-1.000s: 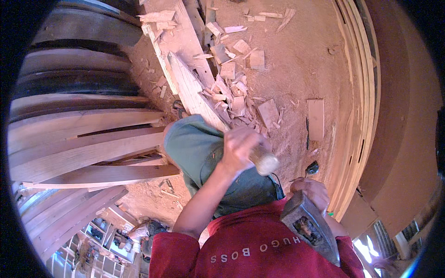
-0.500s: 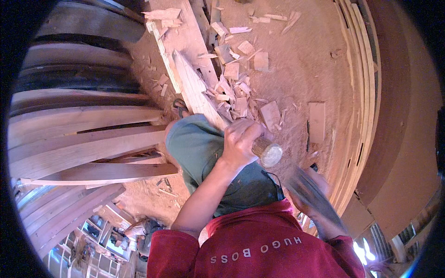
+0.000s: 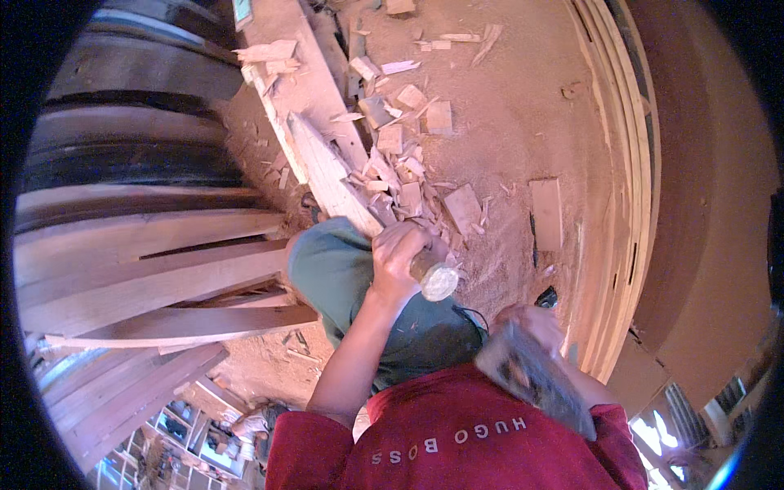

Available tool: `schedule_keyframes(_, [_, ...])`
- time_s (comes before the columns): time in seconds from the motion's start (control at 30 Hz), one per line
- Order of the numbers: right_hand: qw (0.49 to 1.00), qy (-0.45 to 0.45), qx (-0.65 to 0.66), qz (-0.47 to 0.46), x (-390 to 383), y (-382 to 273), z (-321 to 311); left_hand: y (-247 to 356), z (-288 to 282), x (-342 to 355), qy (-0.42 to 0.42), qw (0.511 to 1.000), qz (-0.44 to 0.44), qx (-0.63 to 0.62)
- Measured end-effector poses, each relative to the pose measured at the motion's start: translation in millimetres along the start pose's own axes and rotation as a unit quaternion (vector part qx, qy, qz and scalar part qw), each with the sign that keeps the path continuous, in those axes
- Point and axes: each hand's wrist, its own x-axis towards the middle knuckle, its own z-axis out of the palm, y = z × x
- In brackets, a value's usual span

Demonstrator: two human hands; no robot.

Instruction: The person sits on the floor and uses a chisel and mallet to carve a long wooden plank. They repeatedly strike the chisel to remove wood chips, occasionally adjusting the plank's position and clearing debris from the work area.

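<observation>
My left hand is closed around the thick round handle of a chisel, whose pale, battered butt end faces up toward me. The blade is hidden beneath the hand. Just beyond my fist runs a pale timber with a pointed far end and a rough, chipped edge. My right hand grips a mallet, and the dark, worn block of its head hangs in front of my chest, apart from the chisel. The mallet's handle is mostly hidden.
Wood chips and offcuts litter the dusty floor right of the timber. A wide plank lies beyond it. Stacked boards crowd the left side, and long boards line the right. A small flat board lies on the floor.
The mallet has swung from a blurred position at the right down and in toward my chest. My left hand, still holding the chisel, appears slightly lower and left as the view shifts.
</observation>
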Motion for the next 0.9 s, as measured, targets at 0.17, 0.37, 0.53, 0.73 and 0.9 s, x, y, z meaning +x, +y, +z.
schedule_keyframes(0.17, [0.994,-0.05,0.085,0.036,-0.3,-7.8,-5.6,-3.9,1.3,-11.8,0.014,1.0,0.013,-0.025])
schedule_keyframes(0.37, [0.999,-0.001,-0.006,-0.034,-2.6,2.6,6.3,-8.0,6.6,-12.2,0.046,0.998,0.048,-0.02])
schedule_keyframes(0.53, [0.983,0.04,0.152,-0.097,-19.4,14.8,19.0,-4.2,4.6,-16.5,0.031,0.997,0.063,-0.014])
schedule_keyframes(0.73, [0.974,0.061,0.181,-0.124,-21.0,13.5,16.4,9.3,0.5,3.4,-0.004,0.997,0.075,-0.023])
schedule_keyframes(0.9, [0.992,-0.008,0.112,-0.056,-24.8,9.8,5.9,3.7,-4.6,8.7,0.013,0.999,0.03,-0.009])
